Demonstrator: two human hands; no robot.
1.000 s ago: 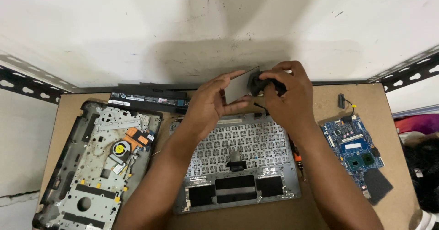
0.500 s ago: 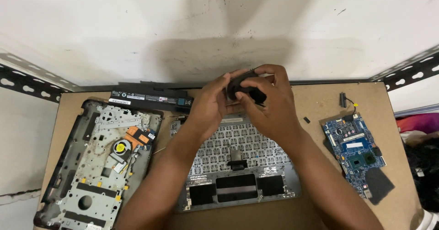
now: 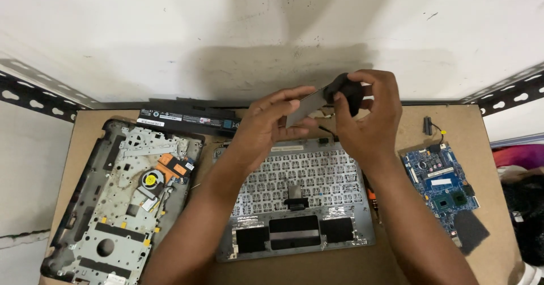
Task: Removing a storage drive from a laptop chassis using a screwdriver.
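Nearest to me, on the brown tabletop point(image 3: 396, 262), lies the upturned keyboard panel point(image 3: 294, 197), between my two forearms. At its left is the opened laptop base point(image 3: 122, 194), at its right the blue circuit board point(image 3: 442, 180). Above the panel's far edge, my left hand point(image 3: 266, 123) pinches a flat grey metal piece point(image 3: 306, 106). My right hand point(image 3: 368, 120) closes its fingers point(image 3: 340, 100) around the black part point(image 3: 345, 89) at its end. Farther, a black battery point(image 3: 187, 117) lies against the wall.
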